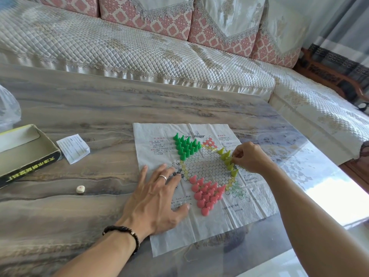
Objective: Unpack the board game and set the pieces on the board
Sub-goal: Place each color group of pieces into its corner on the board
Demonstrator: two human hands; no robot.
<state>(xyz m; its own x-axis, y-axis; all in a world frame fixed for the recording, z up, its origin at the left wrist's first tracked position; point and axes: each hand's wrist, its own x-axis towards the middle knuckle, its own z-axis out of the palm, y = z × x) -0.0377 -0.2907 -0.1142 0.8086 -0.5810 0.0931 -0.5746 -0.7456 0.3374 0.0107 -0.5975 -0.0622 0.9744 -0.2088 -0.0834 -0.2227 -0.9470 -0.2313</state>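
A thin paper game board (201, 224) with a star of printed circles lies on the table. Several green pegs (185, 145) stand packed in its upper left point. Several pink pegs (206, 194) fill the lower point. Several yellow-green pegs (228, 160) stand along the right side. My left hand (157, 194) lies flat with spread fingers on the board's left edge. My right hand (252, 157) is at the yellow-green pegs, its fingertips pinching one of them. The open box (24, 154) sits at the far left.
A folded instruction sheet (72, 147) lies between the box and the board. A small die (80, 189) rests on the table (99, 108) near the box. A clear plastic bag (8, 110) is at the left edge. A quilted sofa (139, 47) runs behind the table.
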